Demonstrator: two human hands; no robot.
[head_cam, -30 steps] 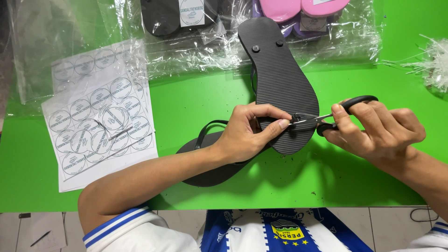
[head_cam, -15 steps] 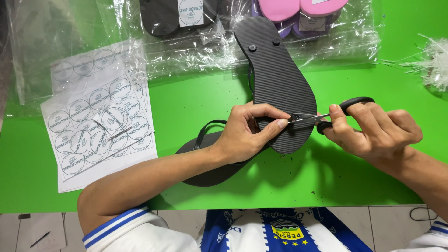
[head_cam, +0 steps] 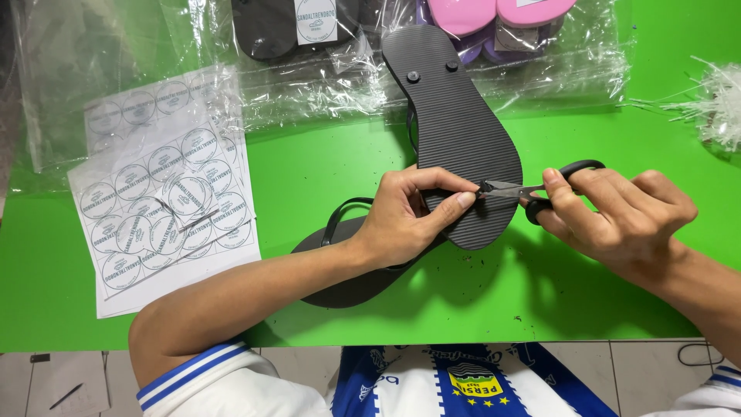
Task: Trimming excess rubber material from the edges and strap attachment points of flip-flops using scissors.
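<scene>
Here, green table point(head_cam: 324, 162) under everything. Far side of both hands: clear plastic bags point(head_cam: 324, 85) w/ a dark sandal pair and a pink pair point(head_cam: 494, 11) inside. Well off the left hand's outer side, sticker sheets point(head_cam: 158, 205) w/ round labels, part in plastic. Upturned black sandal point(head_cam: 463, 131) lies sole-up, toe end between the two hands; second black sandal point(head_cam: 347, 270) sits under the left wrist, partly beneath the first. Left hand point(head_cam: 405, 220) pinches at the upturned sole, thumb & forefinger closed on something too small to tell. Right hand point(head_cam: 617, 220) grasps small black-handled scissors point(head_cam: 532, 189), blade tips just at the left fingertips, over the sole. Beyond the right hand, a tuft of clear plastic strands point(head_cam: 714, 100).
</scene>
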